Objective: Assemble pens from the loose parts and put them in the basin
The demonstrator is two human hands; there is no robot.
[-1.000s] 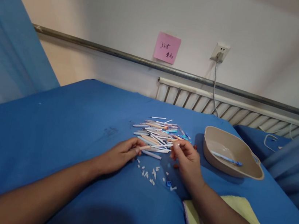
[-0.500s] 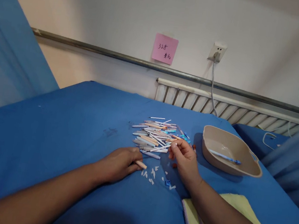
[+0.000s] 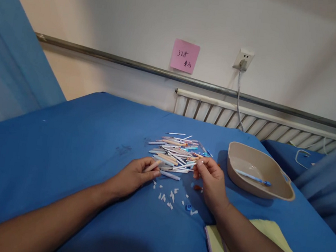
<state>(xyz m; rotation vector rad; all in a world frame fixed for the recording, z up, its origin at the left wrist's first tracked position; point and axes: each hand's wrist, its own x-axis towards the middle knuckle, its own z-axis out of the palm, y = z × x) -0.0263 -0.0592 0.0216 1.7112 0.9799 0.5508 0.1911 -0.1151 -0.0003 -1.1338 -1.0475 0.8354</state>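
Note:
A heap of pen parts (image 3: pixel 176 154), barrels and thin refills in peach, white and blue, lies on the blue sheet (image 3: pixel 74 151). My left hand (image 3: pixel 136 175) rests at the heap's near left edge, fingers closed on a peach pen barrel (image 3: pixel 152 166). My right hand (image 3: pixel 212 181) sits at the heap's right, thumb and fingers pinched on a thin white refill (image 3: pixel 183 166) that points left towards the barrel. Small white caps and tips (image 3: pixel 171 196) are scattered on the sheet between my two hands.
A beige tray (image 3: pixel 283 191) to the right holds one blue pen (image 3: pixel 252 177). A yellow pad (image 3: pixel 264 238) lies under my right forearm. Behind are a radiator (image 3: pixel 249 120), a metal rail, a wall socket with a cable and a pink note (image 3: pixel 185 56).
My left hand, which had drawn back with the barrel low on the sheet, has come forward and raised the barrel towards the heap. My right hand stays put with the refill.

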